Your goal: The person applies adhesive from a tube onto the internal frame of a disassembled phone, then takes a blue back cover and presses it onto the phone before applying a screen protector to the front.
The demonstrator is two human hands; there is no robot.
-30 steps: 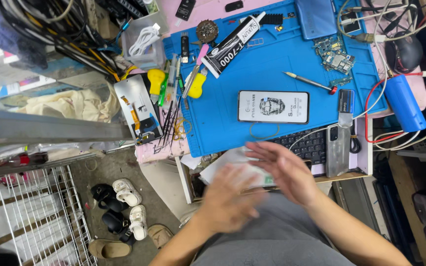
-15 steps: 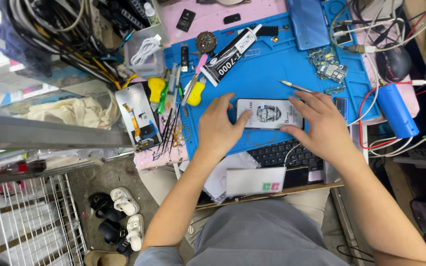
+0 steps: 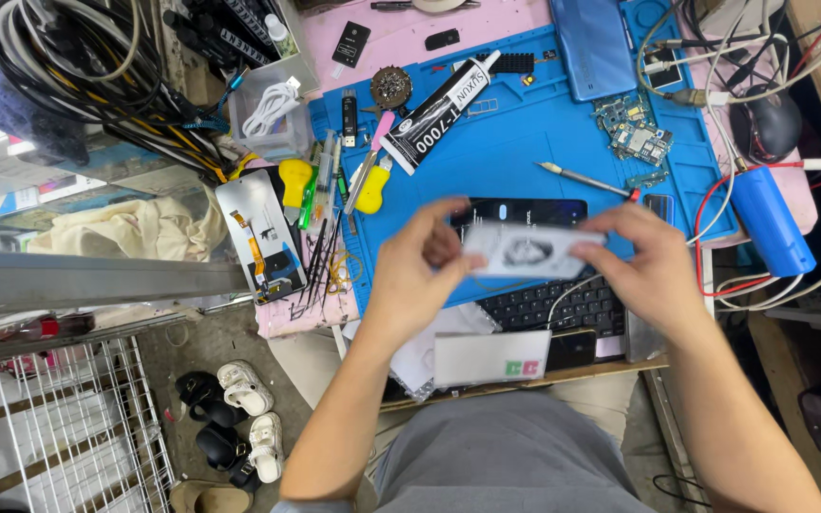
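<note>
My left hand (image 3: 415, 271) and my right hand (image 3: 653, 266) each pinch one end of a thin white sheet (image 3: 529, 250) with a grey picture on it. I hold it level, a little above a dark-screened phone (image 3: 525, 209). The phone lies flat on the blue work mat (image 3: 486, 157), partly hidden behind the sheet and my fingers.
On the mat lie a black-and-white glue tube (image 3: 434, 114), a slim metal tool (image 3: 586, 179) and a circuit board (image 3: 634, 138). A black keyboard (image 3: 544, 304) sits under my hands, an opened phone body (image 3: 260, 233) to the left, a blue cylinder (image 3: 772, 218) to the right, and cables behind.
My hands rose from my lap to the phone on the mat. They have now lifted the white sheet off it, which leaves the dark screen bare.
</note>
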